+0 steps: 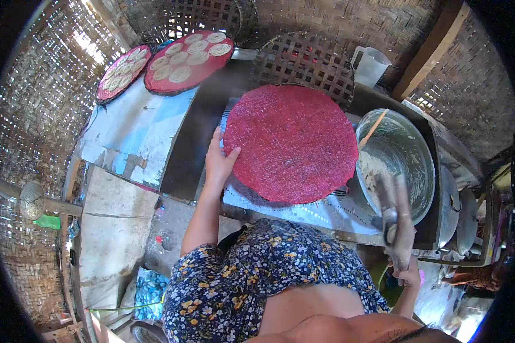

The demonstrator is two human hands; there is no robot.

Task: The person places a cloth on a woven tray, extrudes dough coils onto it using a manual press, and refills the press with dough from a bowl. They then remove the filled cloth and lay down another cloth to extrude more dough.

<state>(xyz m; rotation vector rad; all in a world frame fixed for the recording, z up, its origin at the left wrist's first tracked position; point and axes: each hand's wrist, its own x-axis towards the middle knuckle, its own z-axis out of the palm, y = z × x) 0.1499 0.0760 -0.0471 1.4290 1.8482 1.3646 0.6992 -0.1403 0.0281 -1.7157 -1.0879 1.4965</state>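
A round tray covered in red cloth (292, 143) sits over the worktop (191, 148), its face speckled white. At its nine o'clock the left hand (217, 166) grips the edge, thumb on top. At four o'clock the right hand (407, 275) is closed around a blurred implement (400, 228), its kind unclear, beside a deep basin (423, 166) holding pale batter (375, 166) and a wooden stick (373, 128). Two smaller-looking red trays (210, 67) bearing pale coils (197, 58) lie at ten o'clock, a lattice basket (303, 64) at twelve, a translucent jug (372, 66) at one
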